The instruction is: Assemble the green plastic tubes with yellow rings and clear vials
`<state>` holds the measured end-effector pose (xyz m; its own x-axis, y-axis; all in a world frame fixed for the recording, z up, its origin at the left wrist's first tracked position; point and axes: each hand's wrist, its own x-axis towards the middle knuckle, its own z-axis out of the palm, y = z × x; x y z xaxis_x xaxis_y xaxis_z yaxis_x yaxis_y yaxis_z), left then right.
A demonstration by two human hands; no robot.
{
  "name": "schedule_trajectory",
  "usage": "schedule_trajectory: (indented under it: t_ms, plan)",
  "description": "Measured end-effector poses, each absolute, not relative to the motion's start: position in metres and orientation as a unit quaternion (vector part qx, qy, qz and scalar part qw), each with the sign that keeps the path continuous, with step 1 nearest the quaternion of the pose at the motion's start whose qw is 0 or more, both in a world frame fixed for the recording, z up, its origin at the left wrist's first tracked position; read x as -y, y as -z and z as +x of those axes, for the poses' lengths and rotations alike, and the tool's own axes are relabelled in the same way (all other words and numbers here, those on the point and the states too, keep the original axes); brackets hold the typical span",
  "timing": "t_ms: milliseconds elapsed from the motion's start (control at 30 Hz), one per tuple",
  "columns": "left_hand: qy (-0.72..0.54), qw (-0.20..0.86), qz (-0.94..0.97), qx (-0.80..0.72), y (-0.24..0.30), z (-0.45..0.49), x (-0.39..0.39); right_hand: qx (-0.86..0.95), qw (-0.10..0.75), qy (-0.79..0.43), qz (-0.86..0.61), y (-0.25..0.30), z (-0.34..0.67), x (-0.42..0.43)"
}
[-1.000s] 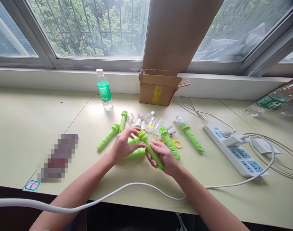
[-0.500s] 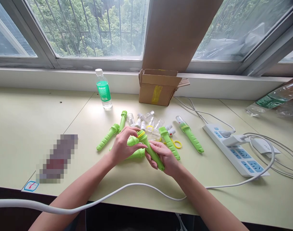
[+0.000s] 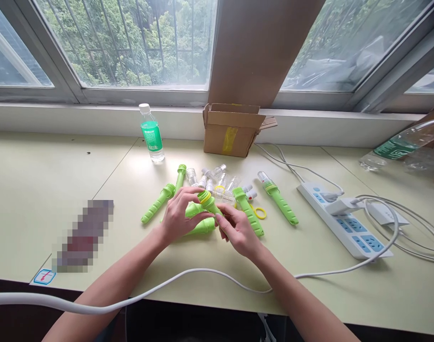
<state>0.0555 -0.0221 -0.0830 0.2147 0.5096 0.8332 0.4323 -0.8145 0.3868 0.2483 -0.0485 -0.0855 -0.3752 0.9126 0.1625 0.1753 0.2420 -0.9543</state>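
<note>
My right hand [image 3: 240, 232] is closed round the lower part of a green plastic handle [image 3: 211, 206], mostly covering it. Its threaded neck tilts up to the left, and a yellow ring [image 3: 203, 197] sits round it. My left hand [image 3: 178, 211] grips at that neck, fingertips on top and thumb below. Two similar handles lie partly behind the left hand, one of them the lower green handle [image 3: 204, 227]. Another threaded handle [image 3: 248, 213] lies just right of my hands. Beyond them is a pile of clear plastic caps [image 3: 234, 183] and white pieces [image 3: 209, 185].
A handle with a clear cap [image 3: 279, 202] lies to the right, near a power strip [image 3: 340, 221]. A loose yellow ring [image 3: 260, 213] lies nearby. Behind stand a water bottle [image 3: 152, 135] and a cardboard box [image 3: 231, 130]. A white cable [image 3: 188, 271] crosses in front, over my forearms.
My right hand has turned over the handle, so its back now faces up and hides the handle's lower end. The left hand stays at the neck. The view has shifted slightly.
</note>
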Motion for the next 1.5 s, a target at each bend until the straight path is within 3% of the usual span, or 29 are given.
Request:
schedule_trajectory:
  t_ms: [233,500,1000,1500]
  plan:
    - [-0.543,0.035,0.78,-0.31,0.0863,0.0557,0.0223,0.727,0.395,-0.407,-0.386,0.0792,0.2479,0.0498]
    - [-0.553,0.061,0.765,-0.325,0.0842,0.0561,0.0216,0.612,0.358,-0.608,-0.357,0.0779,0.2458,0.0499]
    - [-0.554,0.1,0.761,-0.322,0.083,0.0566,0.0229,0.465,0.358,-0.751,-0.302,0.0804,0.2463,0.0467]
    - [-0.55,0.1,0.761,-0.328,0.083,0.0573,0.0224,0.399,0.337,-0.808,-0.272,0.0809,0.2518,0.0439]
